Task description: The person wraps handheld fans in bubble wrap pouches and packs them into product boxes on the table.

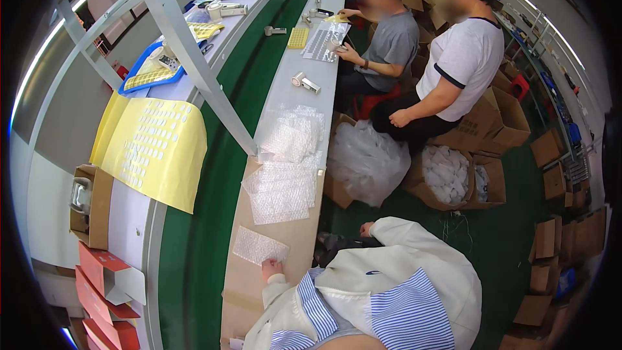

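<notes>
Head view: from my remote seat, the largest thing I see is the long pale bench [275, 100], running from the lower middle to the top centre of the frame. A brown covering [249, 291] lies over its near end, presumably giving a flat surface close to the body. Upper right of centre are a standing co-worker [470, 58] and a seated co-worker [395, 35]. Below them a bulky plastic bag [369, 162] bulges over a carton [337, 189], beside the bench, likely to leave its top for smaller things.

At centre, a pile of bubble-wrap sheets [282, 191] lies overlapping; the staggered edges look handy for separating them. A single bubble-wrap sheet [256, 244] lies flat and slightly turned, lower middle, well within reach. The left hand [271, 268] touches its lower right corner, perhaps to steady it; I cannot tell whether the fingers pinch or merely rest there. The right hand [367, 228], smallest in view, shows past a cream sleeve [398, 230], away from the sheet; I cannot tell whether its fingers are closed.
</notes>
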